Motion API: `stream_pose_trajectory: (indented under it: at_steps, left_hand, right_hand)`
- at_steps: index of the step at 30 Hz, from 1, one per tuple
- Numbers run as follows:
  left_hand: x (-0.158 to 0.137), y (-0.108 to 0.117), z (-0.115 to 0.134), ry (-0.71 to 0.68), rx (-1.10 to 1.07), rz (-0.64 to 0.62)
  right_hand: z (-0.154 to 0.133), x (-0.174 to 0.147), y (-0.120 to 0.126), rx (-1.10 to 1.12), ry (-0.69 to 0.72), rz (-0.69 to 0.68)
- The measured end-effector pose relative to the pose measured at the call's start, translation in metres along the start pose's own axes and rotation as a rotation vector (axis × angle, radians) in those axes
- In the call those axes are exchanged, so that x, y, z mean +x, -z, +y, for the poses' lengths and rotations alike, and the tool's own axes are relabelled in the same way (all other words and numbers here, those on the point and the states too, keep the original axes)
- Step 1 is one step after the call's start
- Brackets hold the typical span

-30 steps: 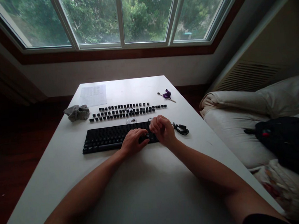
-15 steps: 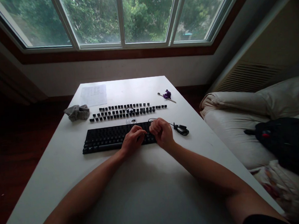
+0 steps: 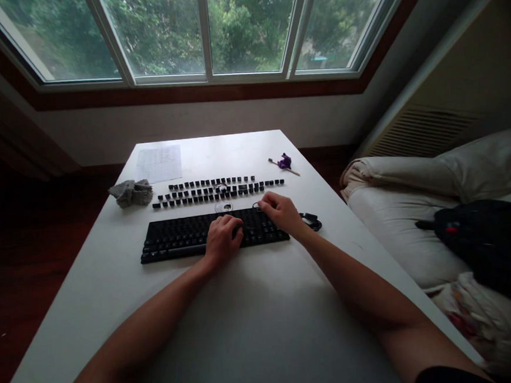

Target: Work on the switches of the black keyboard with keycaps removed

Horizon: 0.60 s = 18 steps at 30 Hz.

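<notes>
A black keyboard [image 3: 179, 236] lies on the white table in front of me. My left hand [image 3: 222, 238] is over its right-middle part, fingers curled with the thumb bent in towards them; what they hold, if anything, is hidden. My right hand [image 3: 282, 214] is above the keyboard's right end, its thumb and fingers pinched together near the top edge. Anything in that pinch is too small to make out. Behind the keyboard, loose black keycaps [image 3: 206, 191] stand in three rows. A small clear round dish [image 3: 224, 207] sits between the rows and the keyboard.
A grey cloth [image 3: 130, 193] and a printed sheet [image 3: 159, 163] are at the table's left side. At the back right lie a purple crumpled item [image 3: 284, 161] and a thin brush [image 3: 291, 169]. A coiled black cable [image 3: 313, 221] rests right of the keyboard.
My right hand has moved up and slightly right, away from my left hand, uncovering the keyboard's right end. My left hand has shifted a little left, its thumb drawn in.
</notes>
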<state>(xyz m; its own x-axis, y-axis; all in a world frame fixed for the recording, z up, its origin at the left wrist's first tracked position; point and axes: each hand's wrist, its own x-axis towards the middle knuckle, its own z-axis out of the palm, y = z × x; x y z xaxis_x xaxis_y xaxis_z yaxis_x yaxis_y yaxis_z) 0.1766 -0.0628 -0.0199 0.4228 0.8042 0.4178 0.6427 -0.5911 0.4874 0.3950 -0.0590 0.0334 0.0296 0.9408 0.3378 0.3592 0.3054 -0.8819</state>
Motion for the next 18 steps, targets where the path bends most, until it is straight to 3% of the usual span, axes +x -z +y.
stream_pose_trajectory:
  at_steps: [7,18]
  left_hand:
    - [-0.0009,0.0006,-0.0025,-0.046,0.055,-0.073]
    - [0.0025,0.0062,-0.003,-0.127,0.038,-0.217]
  right_hand:
    - [0.0118,-0.0029,-0.0052,-0.306,0.059,-0.234]
    - [0.0049,-0.0052,-0.0061,-0.455,0.035,-0.288]
